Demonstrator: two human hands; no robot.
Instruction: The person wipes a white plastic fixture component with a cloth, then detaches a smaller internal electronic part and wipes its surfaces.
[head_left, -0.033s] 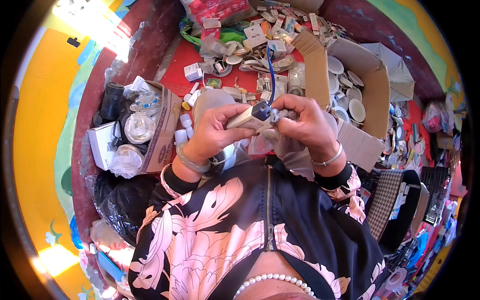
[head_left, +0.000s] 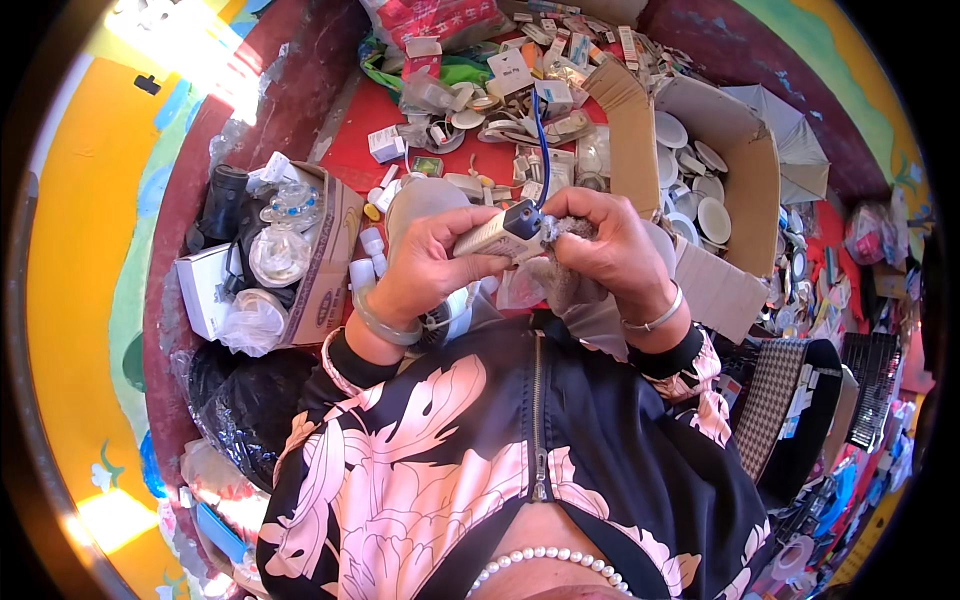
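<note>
My left hand (head_left: 432, 262) grips a small white box-shaped device (head_left: 492, 238) with a dark end, tilted up to the right. A blue cord or strap (head_left: 545, 145) rises from near that dark end. In my right hand (head_left: 618, 250) a fuzzy grey cloth (head_left: 572, 288) is bunched between thumb and fingers. The cloth touches or lies very close to the dark end of the device, and its lower part hangs down over my lap. What exactly the device is, I cannot make out.
An open carton (head_left: 735, 150) of round white lamp-like discs stands at the right. Another carton (head_left: 325, 255), filled with bagged items, stands at the left. Small boxes and loose parts cover the red surface (head_left: 352, 135) ahead. A black plastic bag (head_left: 245, 405) lies at the lower left.
</note>
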